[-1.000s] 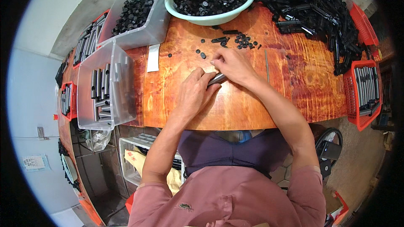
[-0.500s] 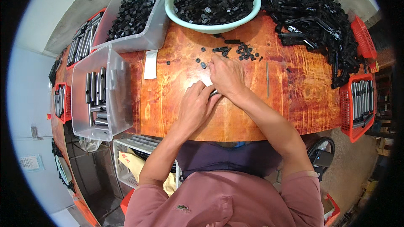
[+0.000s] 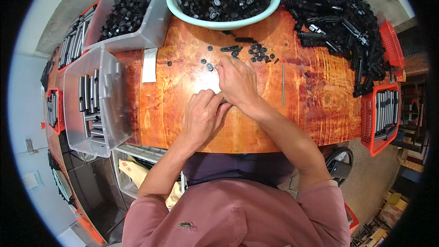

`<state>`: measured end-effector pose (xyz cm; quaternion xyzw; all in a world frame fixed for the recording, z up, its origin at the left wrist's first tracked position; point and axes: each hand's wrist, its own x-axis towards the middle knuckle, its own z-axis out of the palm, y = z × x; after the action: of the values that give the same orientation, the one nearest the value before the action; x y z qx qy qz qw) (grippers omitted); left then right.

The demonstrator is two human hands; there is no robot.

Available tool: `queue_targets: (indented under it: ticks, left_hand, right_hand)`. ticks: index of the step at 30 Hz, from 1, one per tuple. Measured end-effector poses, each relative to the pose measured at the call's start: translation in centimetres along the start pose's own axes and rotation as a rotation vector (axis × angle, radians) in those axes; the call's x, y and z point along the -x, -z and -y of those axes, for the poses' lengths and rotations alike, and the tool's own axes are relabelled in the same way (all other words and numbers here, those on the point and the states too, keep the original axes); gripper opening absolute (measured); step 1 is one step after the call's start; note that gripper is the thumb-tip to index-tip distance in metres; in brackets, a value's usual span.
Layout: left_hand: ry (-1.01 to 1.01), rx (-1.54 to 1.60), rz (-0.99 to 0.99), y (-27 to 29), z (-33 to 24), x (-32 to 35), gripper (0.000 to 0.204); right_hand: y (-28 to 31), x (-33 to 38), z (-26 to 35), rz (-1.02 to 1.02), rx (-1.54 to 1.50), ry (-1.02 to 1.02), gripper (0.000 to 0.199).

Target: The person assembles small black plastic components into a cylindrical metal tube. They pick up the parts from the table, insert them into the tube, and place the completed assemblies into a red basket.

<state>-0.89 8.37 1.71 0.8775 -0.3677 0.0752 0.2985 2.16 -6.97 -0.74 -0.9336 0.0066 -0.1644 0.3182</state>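
My left hand is closed round a short metal tube, and only a bit of it shows between finger and thumb. Against it, my right hand rests with curled, closed fingers; what they grip is hidden. Just past the right fingertips lie a small oval black piece with a grey face and a few round black caps. Further off are a short black cylinder part and a cluster of small black rings.
A pale green basin heaped with black caps stands at the back. Left are clear plastic bins of tubes and caps, plus a white strip. Black parts pile up at right, above a red basket. A thin rod lies nearby.
The whole view has shifted, so the table and its contents sit slightly further left. Both hands stay together over the tube, with the right hand still against the left.
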Motion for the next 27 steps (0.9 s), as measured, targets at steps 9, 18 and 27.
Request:
queue_targets:
  ticks: [9, 18, 27]
  left_hand:
    - [-0.025, -0.012, -0.023, 0.5, 0.0, 0.2, 0.031]
    - [0.752, 1.295, -0.100, 2.3, 0.5, 1.5, 0.031]
    - [0.853, 1.961, -0.113, 2.0, -1.9, 2.6, 0.038]
  right_hand:
    - [0.6, 0.1, -0.9, -0.164, -0.498, -0.267, 0.028]
    - [1.1, 0.5, -1.6, -0.112, -0.635, -0.307, 0.035]
    - [1.5, 0.9, -0.9, -0.035, -0.662, -0.268, 0.033]
